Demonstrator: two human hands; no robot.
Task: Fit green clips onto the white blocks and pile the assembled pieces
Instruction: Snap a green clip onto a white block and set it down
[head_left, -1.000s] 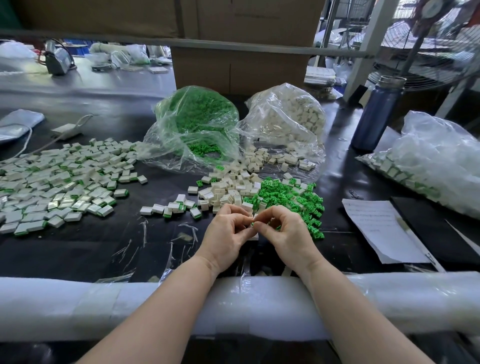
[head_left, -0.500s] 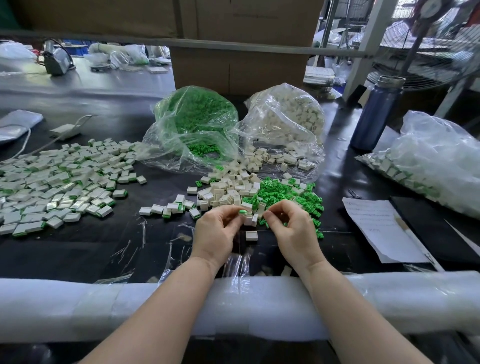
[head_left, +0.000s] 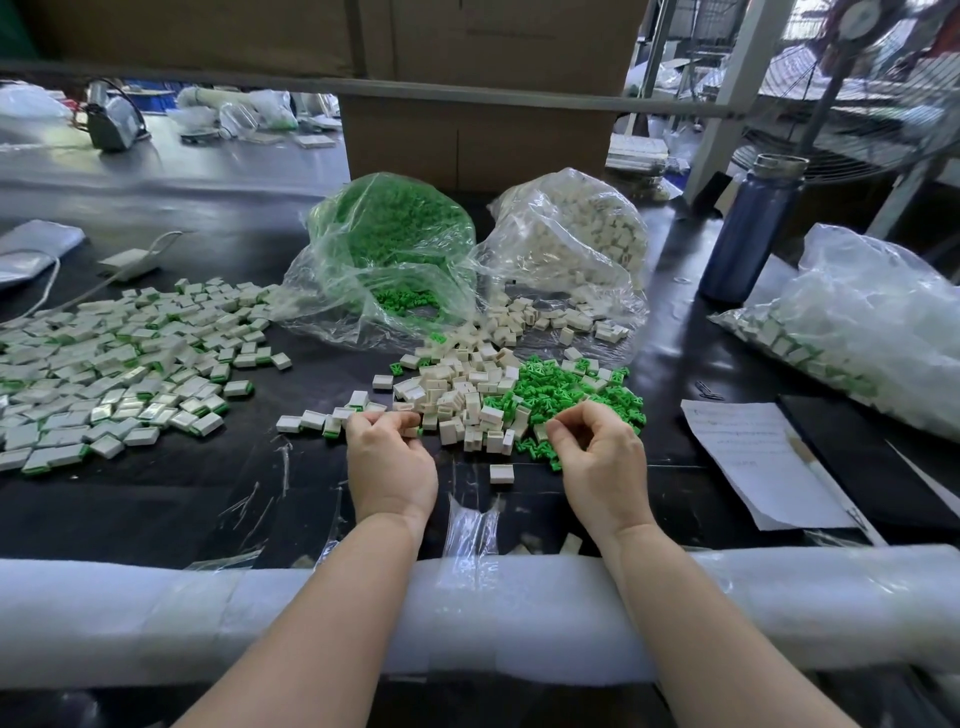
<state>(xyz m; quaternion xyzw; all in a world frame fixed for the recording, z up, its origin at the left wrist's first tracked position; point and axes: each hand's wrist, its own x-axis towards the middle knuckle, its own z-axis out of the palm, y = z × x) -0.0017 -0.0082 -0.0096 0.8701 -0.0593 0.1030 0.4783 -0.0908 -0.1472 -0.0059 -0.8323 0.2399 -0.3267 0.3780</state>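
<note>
Black bench (head_left: 156, 499) – both hands (left (head_left: 390, 460), right (head_left: 602, 460)) at loose blocks (head_left: 457, 395)

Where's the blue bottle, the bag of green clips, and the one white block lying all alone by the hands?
blue bottle (head_left: 746, 234), head view, middle of its body.
bag of green clips (head_left: 395, 234), head view, the bulging green part.
lone white block (head_left: 501, 473), head view, its top face.

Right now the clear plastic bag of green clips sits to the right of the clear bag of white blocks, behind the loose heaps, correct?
Not quite. The head view shows the clear plastic bag of green clips to the left of the clear bag of white blocks; both do sit behind the loose heaps.
</note>
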